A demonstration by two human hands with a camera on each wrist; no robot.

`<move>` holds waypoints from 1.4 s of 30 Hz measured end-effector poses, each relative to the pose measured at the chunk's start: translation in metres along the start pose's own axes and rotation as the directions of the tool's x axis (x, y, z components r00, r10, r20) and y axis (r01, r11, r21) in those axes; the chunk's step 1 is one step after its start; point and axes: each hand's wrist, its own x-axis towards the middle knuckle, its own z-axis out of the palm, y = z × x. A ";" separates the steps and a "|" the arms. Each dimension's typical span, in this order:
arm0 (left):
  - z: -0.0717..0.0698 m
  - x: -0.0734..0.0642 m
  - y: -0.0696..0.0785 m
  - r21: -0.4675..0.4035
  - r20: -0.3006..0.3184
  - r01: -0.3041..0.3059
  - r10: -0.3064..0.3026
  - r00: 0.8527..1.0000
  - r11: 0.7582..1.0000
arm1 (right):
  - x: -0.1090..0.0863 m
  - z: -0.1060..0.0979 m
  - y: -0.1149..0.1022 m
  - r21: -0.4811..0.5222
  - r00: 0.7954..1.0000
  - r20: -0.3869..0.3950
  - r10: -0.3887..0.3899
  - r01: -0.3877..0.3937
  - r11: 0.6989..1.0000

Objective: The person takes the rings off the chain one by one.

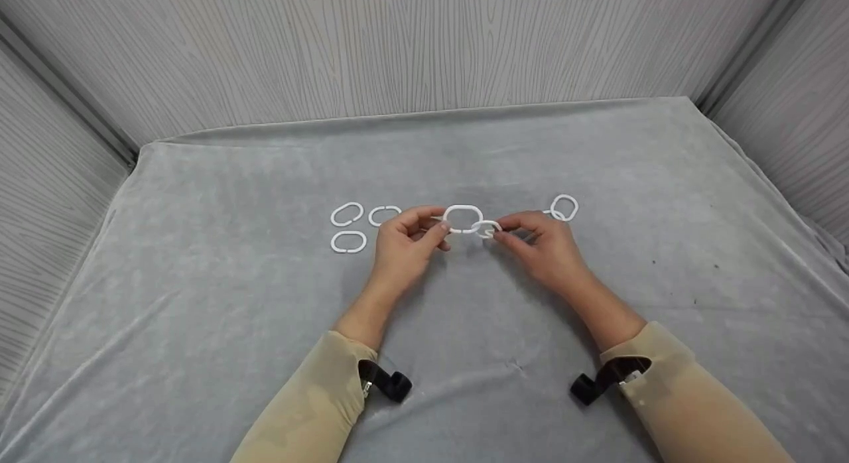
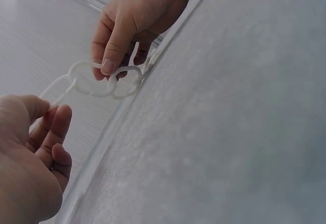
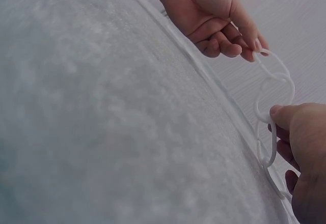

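Between its thumb and fingers my left hand (image 1: pixel 406 245) pinches the left end of a white oval plastic link (image 1: pixel 463 206). Hooked through that link's right side is a second white link (image 3: pixel 294 89), which my right hand (image 1: pixel 547 251) pinches. A third link (image 3: pixel 275 145) hangs from the second beside the right fingers, in the right wrist view. More of the chain trails down behind the right hand, where an end link (image 1: pixel 564 196) lies on the cloth. The two held links are raised above the cloth.
Left of the hands, three loose white links lie on the grey cloth (image 1: pixel 219 304): an upper left link (image 1: pixel 333 217), a lower left link (image 1: pixel 332 243) and one (image 1: pixel 371 217) beside the left fingers. Wood-grain panels (image 1: pixel 424 52) stand behind and at both sides.
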 end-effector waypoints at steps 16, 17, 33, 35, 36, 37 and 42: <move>-0.002 0.000 -0.003 0.019 0.009 0.005 -0.005 1.000 1.000 | 0.000 0.001 -0.001 0.031 1.000 0.001 0.006 -0.006 1.000; -0.002 0.000 -0.003 0.023 0.011 0.005 -0.005 1.000 1.000 | 0.000 0.001 -0.001 0.034 1.000 0.002 0.006 -0.006 0.999; 0.000 0.001 -0.001 0.045 -0.002 0.069 -0.069 0.998 0.997 | 0.000 0.001 0.000 0.051 1.000 -0.003 -0.019 0.019 0.999; 0.000 0.001 -0.001 0.036 0.004 0.069 -0.069 0.998 0.997 | 0.000 0.001 0.000 0.049 1.000 0.000 -0.020 0.020 0.999; 0.000 0.001 -0.001 0.033 0.006 0.069 -0.069 0.998 0.997 | 0.000 0.001 0.000 0.047 1.000 0.001 -0.021 0.020 0.999; 0.000 0.001 -0.001 0.030 0.009 0.069 -0.069 0.998 0.997 | 0.000 0.001 -0.001 0.044 1.000 0.002 -0.023 0.023 0.999; -0.001 0.001 -0.002 0.020 0.014 0.053 -0.054 0.998 0.998 | -0.001 0.001 -0.002 0.029 1.000 0.003 -0.027 0.027 0.999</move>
